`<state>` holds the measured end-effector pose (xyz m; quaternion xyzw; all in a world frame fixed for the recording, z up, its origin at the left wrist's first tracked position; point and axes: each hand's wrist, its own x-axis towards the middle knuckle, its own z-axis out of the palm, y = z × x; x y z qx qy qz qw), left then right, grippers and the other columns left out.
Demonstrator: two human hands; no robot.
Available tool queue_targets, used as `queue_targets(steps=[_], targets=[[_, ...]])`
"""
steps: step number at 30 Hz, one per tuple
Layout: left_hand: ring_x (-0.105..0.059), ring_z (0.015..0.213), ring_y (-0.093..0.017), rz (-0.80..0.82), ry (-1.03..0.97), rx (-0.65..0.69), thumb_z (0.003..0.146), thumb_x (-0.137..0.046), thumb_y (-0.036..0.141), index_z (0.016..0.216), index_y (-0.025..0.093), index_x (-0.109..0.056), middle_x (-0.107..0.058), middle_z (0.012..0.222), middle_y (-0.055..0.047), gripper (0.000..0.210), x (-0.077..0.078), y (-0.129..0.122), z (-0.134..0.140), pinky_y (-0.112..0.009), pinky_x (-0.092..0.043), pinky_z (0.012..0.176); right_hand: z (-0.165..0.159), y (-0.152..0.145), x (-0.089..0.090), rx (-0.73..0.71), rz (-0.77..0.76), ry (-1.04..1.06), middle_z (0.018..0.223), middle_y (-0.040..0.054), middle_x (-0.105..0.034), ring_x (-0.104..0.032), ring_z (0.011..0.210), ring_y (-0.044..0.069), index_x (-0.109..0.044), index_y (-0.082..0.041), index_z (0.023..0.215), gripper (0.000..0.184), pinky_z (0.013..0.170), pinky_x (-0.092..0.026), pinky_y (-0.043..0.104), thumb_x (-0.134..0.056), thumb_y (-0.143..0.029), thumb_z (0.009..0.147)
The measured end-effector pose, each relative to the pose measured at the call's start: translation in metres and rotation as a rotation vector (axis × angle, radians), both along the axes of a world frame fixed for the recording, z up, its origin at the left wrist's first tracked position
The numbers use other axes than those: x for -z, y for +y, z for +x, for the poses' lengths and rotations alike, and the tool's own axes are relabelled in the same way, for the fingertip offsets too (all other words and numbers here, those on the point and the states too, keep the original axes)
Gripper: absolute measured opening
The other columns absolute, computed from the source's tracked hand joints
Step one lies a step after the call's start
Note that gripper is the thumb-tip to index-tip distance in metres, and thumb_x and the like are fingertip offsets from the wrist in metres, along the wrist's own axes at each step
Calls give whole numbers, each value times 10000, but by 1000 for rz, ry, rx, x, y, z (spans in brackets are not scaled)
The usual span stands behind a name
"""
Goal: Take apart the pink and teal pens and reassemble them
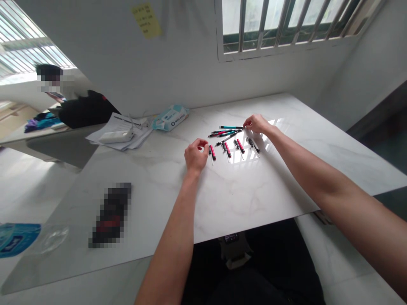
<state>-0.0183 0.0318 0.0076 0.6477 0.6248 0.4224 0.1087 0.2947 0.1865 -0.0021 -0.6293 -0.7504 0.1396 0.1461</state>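
Soft daylight through barred windows (263, 25), glare on glossy tabletop (235, 190), faint shadows, wide-angle stretched edges

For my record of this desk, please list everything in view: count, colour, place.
Table: one, white marbled, centre
Pens: several, black, red, teal, piled mid-table
Pen parts: four groups, black, red, white, before the pile
Wipes packet: one, light blue, by wall
Papers: several, white, table's far left
Small object: one, white, on papers
Note: one, yellow, on wall
Windows: two, pale, barred, upper left and right
Blurred object: one, black and red, table's left
Container: one, blue-labelled, left edge
Cloths: several, blue and purple, far left
Person: one, blurred, far left
Dark item: one, black, beside person
Arms: two, bare, foreground
Left hand: one, at leftmost parts
Right hand: one, at pile
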Motion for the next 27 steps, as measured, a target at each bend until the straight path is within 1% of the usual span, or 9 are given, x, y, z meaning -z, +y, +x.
queue_targets(steps=[4, 8, 11, 14, 17, 19, 21, 23, 27], targets=[[-711, 831, -199, -1, 15, -1, 911, -649, 292, 910, 258, -738, -813, 934, -9, 95, 0, 0, 1, -323, -519, 836, -8, -2, -1, -11, 2, 31, 1078, 138, -816, -720, 897, 214, -854, -142, 1148, 251, 856, -569, 299, -723, -244, 959], [-709, 829, -200, -14, 21, -3, 908, -655, 290, 907, 255, -739, -814, 932, -11, 91, -1, 0, 1, -323, -516, 834, -14, -3, -1, 35, 6, 51, 1080, 159, -814, -726, 964, 240, -858, -127, 1102, 211, 917, -566, 334, -740, -204, 944], [-705, 831, -201, -11, 16, -6, 914, -654, 292, 905, 253, -737, -811, 927, -10, 92, -1, 0, 1, -325, -512, 835, -16, -4, -1, 84, 14, 116, 1067, 160, -815, -730, 979, 241, -852, -115, 1103, 213, 942, -569, 349, -729, -198, 949], [-693, 834, -207, 5, 24, -9, 923, -650, 281, 911, 251, -732, -806, 936, -14, 89, -1, -1, 1, -338, -509, 856, -17, -7, -7, 164, 100, 272, 1065, 159, -815, -734, 985, 237, -834, -97, 1114, 223, 962, -570, 363, -703, -209, 974], [-675, 901, -234, 69, 75, -15, 943, -635, 259, 953, 246, -733, -797, 991, -35, 99, -3, -3, 3, -367, -501, 929, -17, -16, -21, 208, 184, 500, 1072, 152, -810, -729, 949, 209, -804, -97, 1123, 226, 913, -582, 342, -670, -240, 1011], [-663, 1004, -258, 149, 120, -10, 968, -618, 261, 1032, 240, -738, -783, 1070, -58, 137, -7, -7, 7, -387, -483, 1005, -16, -28, -31, 168, 200, 623, 1052, 145, -804, -720, 889, 184, -779, -110, 1116, 247, 846, -585, 319, -640, -301, 1045], [-643, 1135, -279, 232, 154, 10, 998, -607, 296, 1140, 237, -734, -755, 1178, -80, 199, -12, -14, 15, -406, -447, 1093, -16, -48, -39, 94, 218, 691, 997, 135, -794, -704, 829, 171, -763, -125, 1072, 308, 782, -573, 307, -614, -395, 1065], [-603, 1261, -301, 285, 174, 28, 1017, -614, 358, 1241, 247, -717, -712, 1299, -94, 270, -18, -24, 25, -431, -406, 1163, -19, -72, -44, 24, 242, 712, 906, 115, -778, -684, 773, 169, -759, -140, 990, 384, 733, -548, 309, -616, -491, 1054], [-506, 1410, -359, 298, 215, 71, 977, -702, 503, 1356, 297, -685, -621, 1483, -104, 432, -25, -41, 48, -471, -375, 1195, -35, -123, -45, -69, 219, 706, 744, 56, -721, -612, 660, 159, -736, -172, 836, 489, 649, -476, 308, -639, -623, 998]])
